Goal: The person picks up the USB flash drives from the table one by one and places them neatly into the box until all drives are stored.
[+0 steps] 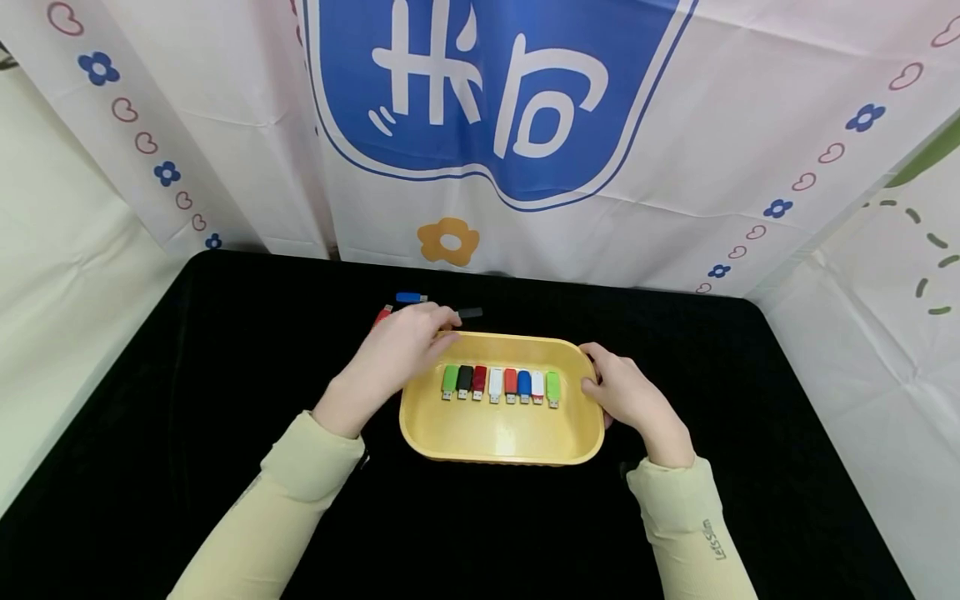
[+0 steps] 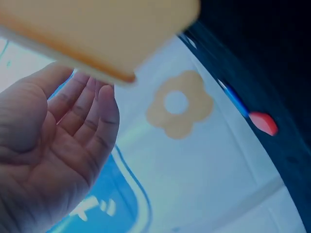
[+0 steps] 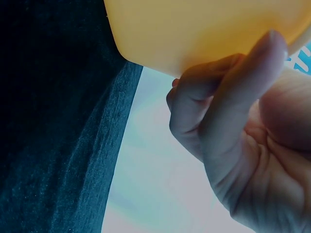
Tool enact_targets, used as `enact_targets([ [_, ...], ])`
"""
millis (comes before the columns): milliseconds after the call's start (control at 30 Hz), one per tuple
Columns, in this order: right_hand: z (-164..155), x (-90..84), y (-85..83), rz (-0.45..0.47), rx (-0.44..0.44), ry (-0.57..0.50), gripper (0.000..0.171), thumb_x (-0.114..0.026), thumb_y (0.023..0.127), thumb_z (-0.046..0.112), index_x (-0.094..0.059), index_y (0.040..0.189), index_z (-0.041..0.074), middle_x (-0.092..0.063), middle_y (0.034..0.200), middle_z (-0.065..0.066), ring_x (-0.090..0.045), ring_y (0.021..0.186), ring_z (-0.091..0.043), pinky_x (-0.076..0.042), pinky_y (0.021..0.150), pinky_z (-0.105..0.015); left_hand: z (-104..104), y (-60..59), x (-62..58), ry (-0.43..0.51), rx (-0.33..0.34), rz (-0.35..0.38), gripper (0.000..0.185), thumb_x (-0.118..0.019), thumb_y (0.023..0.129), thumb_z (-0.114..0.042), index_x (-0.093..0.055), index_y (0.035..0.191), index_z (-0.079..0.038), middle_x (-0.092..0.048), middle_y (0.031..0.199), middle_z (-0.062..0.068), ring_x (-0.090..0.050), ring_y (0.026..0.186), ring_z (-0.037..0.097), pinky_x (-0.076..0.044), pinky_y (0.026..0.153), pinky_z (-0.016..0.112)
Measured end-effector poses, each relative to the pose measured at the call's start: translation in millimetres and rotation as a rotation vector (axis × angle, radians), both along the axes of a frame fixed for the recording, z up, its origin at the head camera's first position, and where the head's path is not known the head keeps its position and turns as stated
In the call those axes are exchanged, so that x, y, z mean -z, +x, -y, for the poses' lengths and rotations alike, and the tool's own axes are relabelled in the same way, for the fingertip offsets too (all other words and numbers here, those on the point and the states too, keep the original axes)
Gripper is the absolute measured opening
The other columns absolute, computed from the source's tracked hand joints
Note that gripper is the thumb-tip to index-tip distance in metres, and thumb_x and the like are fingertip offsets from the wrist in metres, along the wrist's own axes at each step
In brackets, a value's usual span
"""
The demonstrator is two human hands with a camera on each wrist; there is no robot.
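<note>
A yellow plastic tray is held up over the black table, between both hands. Along its inside lies a row of several USB sticks, among them a black one, a white one and a blue one, plugs toward the near side. My left hand holds the tray's far-left corner; in the left wrist view its fingertips meet the edge and the thumb tip is hidden. At the right end my right hand grips the rim, fingers curled under the tray's outer wall.
Beyond the tray, a blue USB stick, a red one and a black one lie on the black cloth. A printed white curtain hangs along the table's far edge.
</note>
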State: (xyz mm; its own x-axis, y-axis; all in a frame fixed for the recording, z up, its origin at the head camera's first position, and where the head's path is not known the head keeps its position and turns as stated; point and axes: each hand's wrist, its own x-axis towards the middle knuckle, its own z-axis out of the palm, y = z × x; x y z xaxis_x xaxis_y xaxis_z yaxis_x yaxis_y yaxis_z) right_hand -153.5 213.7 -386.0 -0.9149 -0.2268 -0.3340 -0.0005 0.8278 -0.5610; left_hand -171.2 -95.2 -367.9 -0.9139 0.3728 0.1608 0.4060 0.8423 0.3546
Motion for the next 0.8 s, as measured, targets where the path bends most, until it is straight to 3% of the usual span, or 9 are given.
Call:
enact_targets([
  [233, 0, 0.1, -0.2, 0.009, 0.009, 0.003, 0.050, -0.052, 0.102, 0.008, -0.037, 0.149, 0.004, -0.062, 0.089, -0.013, -0.061, 0.049, -0.017, -0.055, 0.048, -0.030, 40, -20.9, 9.5, 0.105, -0.156, -0.076, 0.019, -0.067, 0.097, -0.019, -0.071, 0.111, -0.008, -0.070, 0.102, 0.009, -0.067, 0.082, 0.023, -0.057, 0.071, 0.039],
  [367, 0, -0.7, 0.5, 0.006, 0.008, 0.002, 0.049, -0.052, 0.102, 0.007, -0.037, 0.149, 0.003, -0.062, 0.088, -0.013, -0.061, 0.049, -0.017, -0.056, 0.048, -0.031, 57, -27.4, 20.2, 0.069, -0.220, -0.023, 0.025, -0.064, 0.098, -0.015, -0.067, 0.121, -0.005, -0.067, 0.115, 0.017, -0.067, 0.092, 0.031, -0.058, 0.077, 0.044],
  [533, 1, -1.4, 0.5, 0.008, 0.007, 0.004, 0.050, -0.052, 0.102, 0.007, -0.037, 0.149, 0.003, -0.061, 0.089, -0.013, -0.061, 0.049, -0.017, -0.056, 0.048, -0.031, 65, -31.6, 30.6, -0.072, -0.231, 0.132, 0.039, -0.060, 0.100, -0.014, -0.056, 0.137, -0.003, -0.053, 0.138, 0.026, -0.057, 0.121, 0.043, -0.052, 0.099, 0.053],
  [800, 1, -1.4, -0.3, 0.010, 0.005, 0.009, 0.050, -0.052, 0.101, 0.008, -0.037, 0.149, 0.003, -0.061, 0.089, -0.013, -0.061, 0.050, -0.016, -0.056, 0.048, -0.030, 68, -34.1, 35.1, -0.199, -0.169, 0.249, 0.048, -0.060, 0.100, -0.012, -0.048, 0.144, 0.001, -0.046, 0.147, 0.027, -0.051, 0.131, 0.042, -0.047, 0.108, 0.053],
])
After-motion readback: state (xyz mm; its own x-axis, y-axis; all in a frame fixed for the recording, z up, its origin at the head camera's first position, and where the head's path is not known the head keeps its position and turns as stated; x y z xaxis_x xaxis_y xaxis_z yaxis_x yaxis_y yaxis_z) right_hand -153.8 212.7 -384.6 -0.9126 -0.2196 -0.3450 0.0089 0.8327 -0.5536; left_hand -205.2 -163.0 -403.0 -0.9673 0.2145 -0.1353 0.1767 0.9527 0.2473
